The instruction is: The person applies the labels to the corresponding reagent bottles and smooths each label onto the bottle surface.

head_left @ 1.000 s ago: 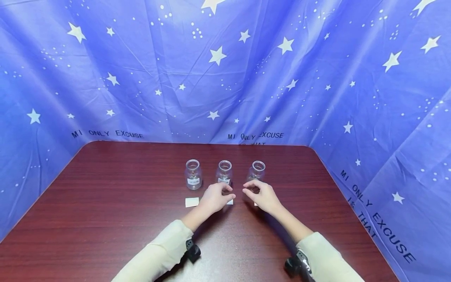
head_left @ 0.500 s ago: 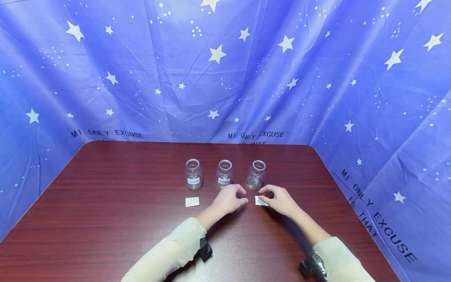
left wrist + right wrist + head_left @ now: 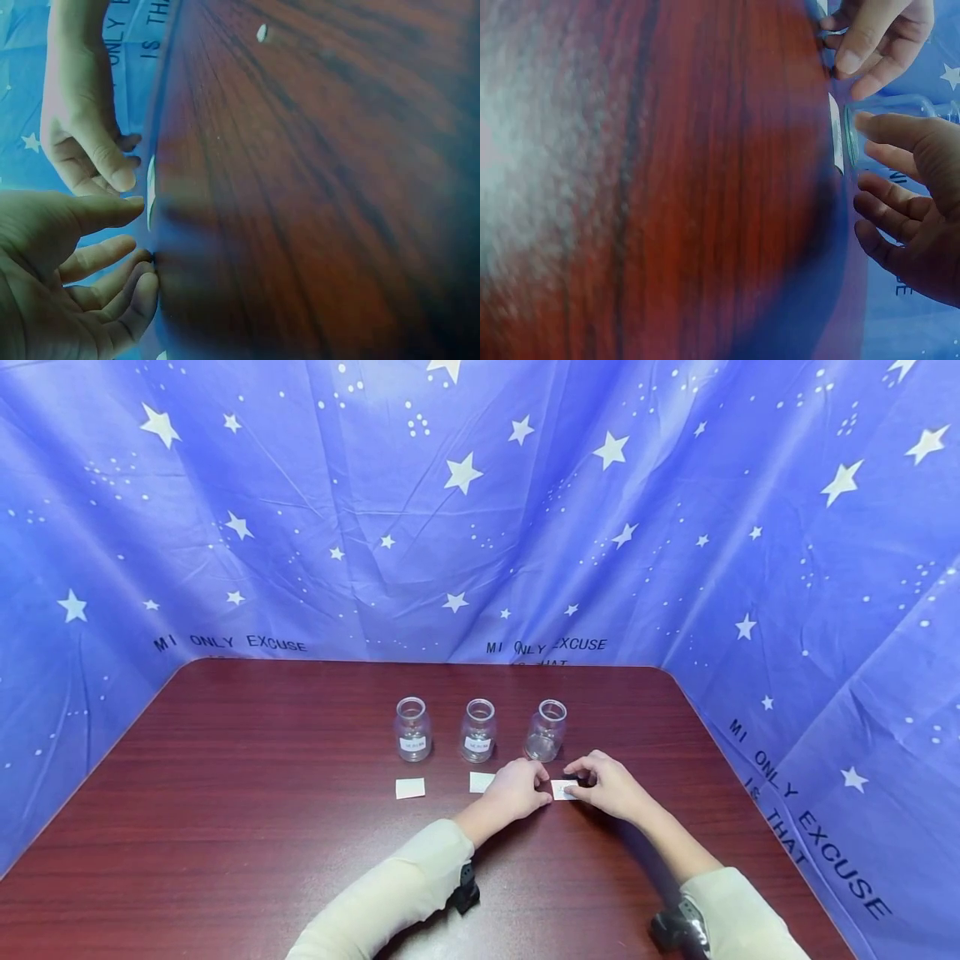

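Observation:
A small white paper label (image 3: 564,790) with faint print lies flat on the table, in front of the right glass jar (image 3: 545,735). My right hand (image 3: 609,787) is over its right edge, thumb and fingers apart and loosely bent; I cannot tell whether they touch it. Just left of this label is my left hand (image 3: 516,791), its fingers loosely bent with nothing between them. In the left wrist view the left hand (image 3: 82,277) hovers low beside the paper (image 3: 151,193). The right wrist view shows the right hand (image 3: 922,202) with its fingers spread near the paper (image 3: 835,135).
Left of the right jar stand a middle jar (image 3: 478,731) and a left jar (image 3: 412,731), both open and bearing printed labels. White papers (image 3: 410,788) lie in front of them, the middle paper (image 3: 481,782) partly behind my left hand. A blue star curtain (image 3: 390,510) surrounds the table (image 3: 247,793).
Both hands have moved right, the left from in front of the middle jar. The middle paper has come partly into view. The right label lies slightly farther right than half a second ago.

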Demonstrator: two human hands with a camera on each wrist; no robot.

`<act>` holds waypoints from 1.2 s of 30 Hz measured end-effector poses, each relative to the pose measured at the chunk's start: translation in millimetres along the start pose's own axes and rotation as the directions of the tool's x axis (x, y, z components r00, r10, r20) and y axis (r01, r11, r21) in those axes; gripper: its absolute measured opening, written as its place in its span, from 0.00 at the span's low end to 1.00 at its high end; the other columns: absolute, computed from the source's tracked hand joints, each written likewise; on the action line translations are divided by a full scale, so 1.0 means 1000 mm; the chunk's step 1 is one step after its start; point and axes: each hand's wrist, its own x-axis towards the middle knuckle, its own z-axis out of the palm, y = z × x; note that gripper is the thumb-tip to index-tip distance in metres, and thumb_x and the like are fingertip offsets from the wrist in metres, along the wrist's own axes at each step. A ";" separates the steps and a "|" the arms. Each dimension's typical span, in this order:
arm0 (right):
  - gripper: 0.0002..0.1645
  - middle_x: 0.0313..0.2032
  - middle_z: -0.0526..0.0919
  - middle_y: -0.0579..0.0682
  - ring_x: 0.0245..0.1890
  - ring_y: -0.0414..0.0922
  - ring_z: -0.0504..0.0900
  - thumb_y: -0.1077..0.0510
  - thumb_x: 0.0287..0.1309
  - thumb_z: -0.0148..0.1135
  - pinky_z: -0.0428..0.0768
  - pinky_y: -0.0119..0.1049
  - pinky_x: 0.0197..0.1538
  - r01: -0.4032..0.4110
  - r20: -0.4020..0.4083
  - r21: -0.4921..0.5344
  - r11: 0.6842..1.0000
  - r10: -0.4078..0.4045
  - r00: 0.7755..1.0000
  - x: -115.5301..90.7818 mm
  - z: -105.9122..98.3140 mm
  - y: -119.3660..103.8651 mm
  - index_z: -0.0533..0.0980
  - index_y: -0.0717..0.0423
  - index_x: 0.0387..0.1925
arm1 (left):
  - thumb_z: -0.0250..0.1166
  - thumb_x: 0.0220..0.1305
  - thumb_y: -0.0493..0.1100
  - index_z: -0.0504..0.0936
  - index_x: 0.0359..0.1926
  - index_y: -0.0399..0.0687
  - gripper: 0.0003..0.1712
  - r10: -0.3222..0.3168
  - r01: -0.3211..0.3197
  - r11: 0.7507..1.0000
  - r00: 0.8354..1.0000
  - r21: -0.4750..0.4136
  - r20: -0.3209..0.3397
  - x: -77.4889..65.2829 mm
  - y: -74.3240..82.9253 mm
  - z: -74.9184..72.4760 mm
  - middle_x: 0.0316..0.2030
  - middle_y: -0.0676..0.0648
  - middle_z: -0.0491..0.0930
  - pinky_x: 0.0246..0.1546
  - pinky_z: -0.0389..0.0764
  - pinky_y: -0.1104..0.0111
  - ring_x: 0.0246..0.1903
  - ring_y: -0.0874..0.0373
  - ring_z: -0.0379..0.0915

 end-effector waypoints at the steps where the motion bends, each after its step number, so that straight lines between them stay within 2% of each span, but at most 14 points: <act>1: 0.15 0.27 0.74 0.49 0.26 0.40 0.70 0.59 0.42 0.72 0.68 0.27 0.29 0.003 0.013 -0.013 1.000 -0.003 1.000 0.000 -0.001 0.001 0.81 0.57 0.36 | 0.71 0.50 0.47 0.82 0.39 0.49 0.15 -0.002 0.002 1.000 1.000 0.007 -0.001 0.001 0.000 0.001 0.29 0.53 0.79 0.35 0.73 0.73 0.33 0.61 0.74; 5: 0.16 0.27 0.71 0.48 0.25 0.37 0.66 0.57 0.41 0.73 0.66 0.27 0.27 -0.002 0.068 -0.044 0.999 0.005 0.998 -0.001 -0.002 0.002 0.81 0.58 0.36 | 0.72 0.49 0.48 0.83 0.40 0.50 0.17 -0.024 0.024 0.998 1.000 0.049 -0.005 0.006 0.002 0.005 0.32 0.53 0.81 0.38 0.75 0.71 0.37 0.60 0.76; 9: 0.15 0.26 0.71 0.48 0.26 0.38 0.67 0.58 0.42 0.73 0.66 0.27 0.28 0.003 0.090 -0.046 0.999 0.001 0.996 0.000 -0.002 0.001 0.82 0.58 0.35 | 0.71 0.49 0.50 0.84 0.41 0.54 0.17 -0.053 0.052 0.995 0.999 0.086 0.000 0.007 0.005 0.006 0.39 0.51 0.82 0.42 0.77 0.67 0.43 0.56 0.78; 21: 0.09 0.25 0.72 0.47 0.25 0.38 0.69 0.59 0.42 0.72 0.67 0.26 0.28 -0.013 0.077 -0.008 1.000 0.013 0.997 0.002 0.001 0.001 0.82 0.54 0.30 | 0.70 0.49 0.51 0.84 0.38 0.57 0.13 -0.058 0.059 0.994 0.998 0.093 -0.011 0.006 0.007 0.007 0.38 0.52 0.81 0.37 0.77 0.67 0.42 0.57 0.77; 25: 0.08 0.24 0.72 0.46 0.25 0.37 0.70 0.58 0.42 0.72 0.67 0.26 0.29 -0.011 0.059 0.008 1.000 0.011 0.998 0.001 0.004 0.001 0.81 0.53 0.27 | 0.70 0.49 0.51 0.84 0.37 0.57 0.12 -0.065 0.066 0.995 0.998 0.078 -0.018 0.006 0.007 0.007 0.35 0.53 0.80 0.34 0.75 0.69 0.39 0.59 0.77; 30: 0.07 0.24 0.72 0.44 0.25 0.35 0.69 0.57 0.42 0.72 0.68 0.26 0.29 -0.004 0.030 0.032 0.999 0.003 1.000 0.001 0.007 0.002 0.81 0.52 0.25 | 0.70 0.50 0.49 0.83 0.36 0.56 0.11 -0.077 0.078 0.997 0.997 0.019 -0.028 0.006 0.005 0.007 0.28 0.56 0.78 0.28 0.71 0.73 0.31 0.63 0.74; 36: 0.06 0.24 0.73 0.46 0.22 0.33 0.67 0.58 0.43 0.72 0.67 0.26 0.26 -0.016 -0.001 0.083 0.996 0.016 1.000 0.002 0.006 0.001 0.81 0.51 0.26 | 0.70 0.51 0.49 0.84 0.33 0.53 0.09 -0.108 0.104 0.992 0.993 -0.069 -0.051 0.005 0.001 0.004 0.26 0.57 0.81 0.26 0.70 0.75 0.27 0.67 0.74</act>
